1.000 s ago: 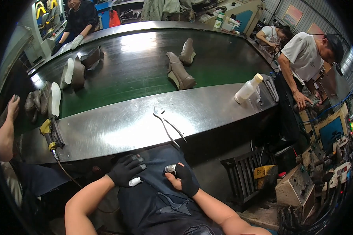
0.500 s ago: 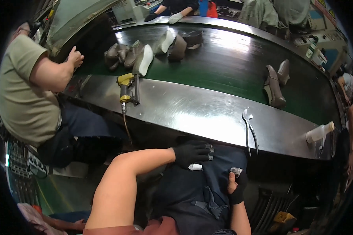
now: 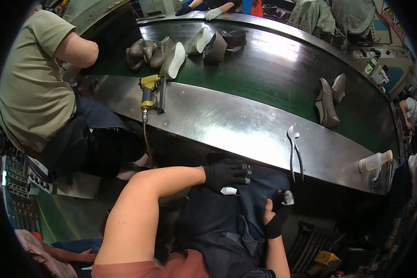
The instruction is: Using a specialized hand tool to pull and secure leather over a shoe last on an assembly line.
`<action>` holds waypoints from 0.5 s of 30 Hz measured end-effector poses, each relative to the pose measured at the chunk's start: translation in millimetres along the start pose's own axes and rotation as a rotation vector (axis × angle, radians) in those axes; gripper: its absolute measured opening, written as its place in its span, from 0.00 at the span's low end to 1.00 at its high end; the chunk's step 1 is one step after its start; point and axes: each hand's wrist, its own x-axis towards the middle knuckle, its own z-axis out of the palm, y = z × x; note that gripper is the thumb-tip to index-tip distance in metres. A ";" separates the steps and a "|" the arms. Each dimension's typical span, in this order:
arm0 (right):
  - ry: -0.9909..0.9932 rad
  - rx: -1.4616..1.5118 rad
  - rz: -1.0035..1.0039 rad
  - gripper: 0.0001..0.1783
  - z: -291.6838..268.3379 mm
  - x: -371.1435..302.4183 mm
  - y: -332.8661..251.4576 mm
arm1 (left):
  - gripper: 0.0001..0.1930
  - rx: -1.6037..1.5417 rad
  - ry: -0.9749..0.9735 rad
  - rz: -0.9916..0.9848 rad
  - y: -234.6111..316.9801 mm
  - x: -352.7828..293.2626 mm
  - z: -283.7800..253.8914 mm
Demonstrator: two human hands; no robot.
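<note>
My left hand (image 3: 224,176), in a black glove with white tape on the thumb, lies flat on the dark apron (image 3: 213,217) over my lap, its fingers stretched out. My right hand (image 3: 277,220), also gloved in black, hangs over the right side of my lap. Its bare thumb and a taped finger stand apart with nothing seen between them; the other fingers are partly hidden. Pincers (image 3: 293,146) lie near my right hand on the metal ledge, handles over the edge. Farther left on it rests a yellow and black pneumatic staple gun (image 3: 147,92) with a hose.
Several brown shoes (image 3: 160,55) stand on the green conveyor belt (image 3: 255,88), and a brown pair (image 3: 326,104) sits at its right. A bottle (image 3: 375,161) lies at the ledge's right end. A co-worker (image 3: 41,83) sits at left; another's gloved hand (image 3: 213,14) rests across the belt.
My right hand has turned slightly, its taped finger moving away from the thumb. My left hand stays on my lap. The co-worker at left has leaned forward, lowering the raised hand out of sight.
</note>
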 end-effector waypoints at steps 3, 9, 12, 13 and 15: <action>0.035 -0.150 -0.043 0.35 0.0 10.9 -7.9 | 0.26 0.005 0.024 0.019 -0.9 -1.4 3.4; -0.150 -0.416 0.009 0.36 -1.0 16.8 -11.7 | 0.26 -0.013 -0.003 -0.005 0.8 -1.4 4.0; -0.123 -0.445 -0.059 0.35 0.9 14.4 -3.0 | 0.26 -0.007 0.005 0.002 0.3 -2.3 4.1; -0.121 -0.450 -0.058 0.35 2.3 10.6 2.3 | 0.26 -0.009 0.007 0.005 -0.1 -1.4 4.2; -0.021 -0.455 -0.064 0.35 5.0 3.8 7.4 | 0.26 0.010 0.020 0.015 -0.7 -0.9 4.4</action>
